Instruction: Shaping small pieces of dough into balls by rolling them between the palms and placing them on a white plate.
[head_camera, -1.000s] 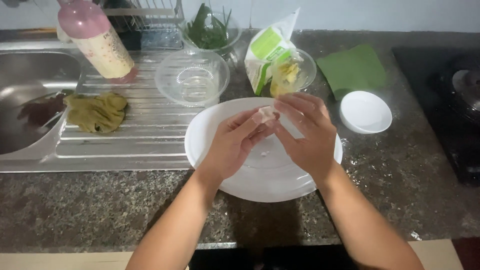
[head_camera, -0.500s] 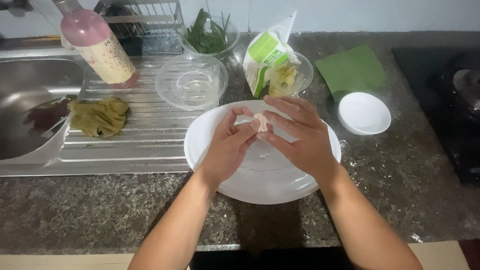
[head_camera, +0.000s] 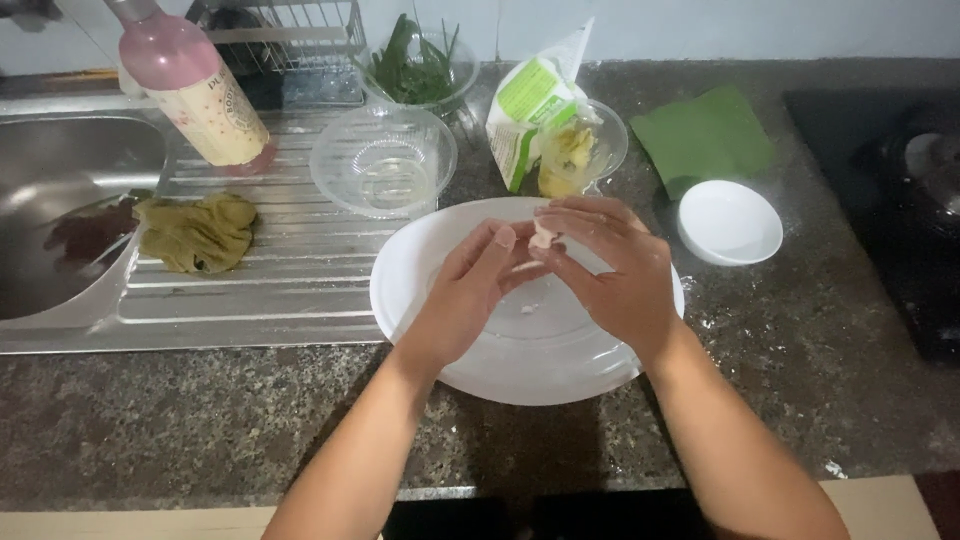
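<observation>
Both of my hands meet over a large white plate (head_camera: 520, 370) on the granite counter. Between their fingertips sits a small pale lump of dough (head_camera: 543, 238). My left hand (head_camera: 470, 295) comes in from the lower left, its fingers pinching the lump's left side. My right hand (head_camera: 610, 270) curls over the lump from the right and hides most of it. A few white crumbs lie on the plate under the hands.
Behind the plate stand a clear empty bowl (head_camera: 385, 160), a clear cup with yellowish filling (head_camera: 580, 150), a green-and-white packet (head_camera: 530, 110) and a bowl of green herbs (head_camera: 420, 65). A small white bowl (head_camera: 730, 222) and green cloth (head_camera: 705, 135) lie right. Left are a pink bottle (head_camera: 195, 85), olive rag (head_camera: 200, 232) and sink (head_camera: 60, 210).
My hands have stayed over the plate while the fingers worked the dough lump between them. The view shifted slightly.
</observation>
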